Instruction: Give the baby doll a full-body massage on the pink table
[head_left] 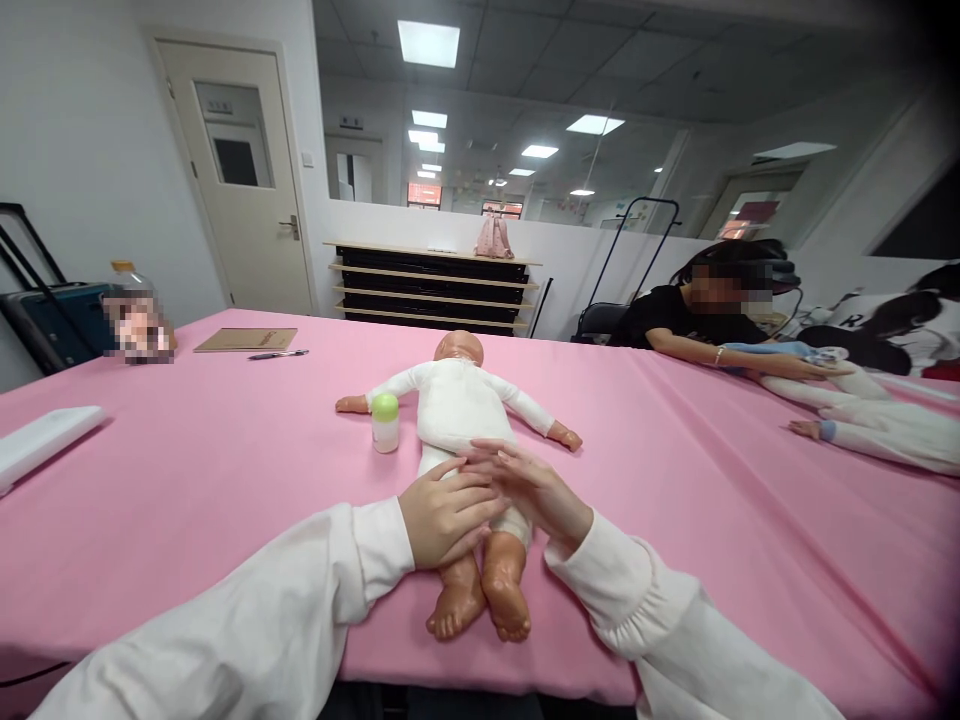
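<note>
A baby doll [461, 405] with a white cloth body and tan plastic head, hands and feet lies on its back on the pink-covered table [270, 450], its feet towards me. Over its hips and thighs, my left hand [450, 512] is stretched out palm down. My right hand [540, 492] meets it from the other side, its slightly blurred fingers crossing near the left fingertips. Neither hand holds anything. Whether they press on the doll or hover just over it, I cannot tell. Beside the doll's left-hand side in view stands a small bottle with a green cap [385, 422].
A brown notebook [246, 340], a pen [278, 354] and a drink bottle [138, 315] are at the far left. A white flat object [46, 443] lies at the left edge. On the right, another person [694, 310] handles a second doll [892, 430].
</note>
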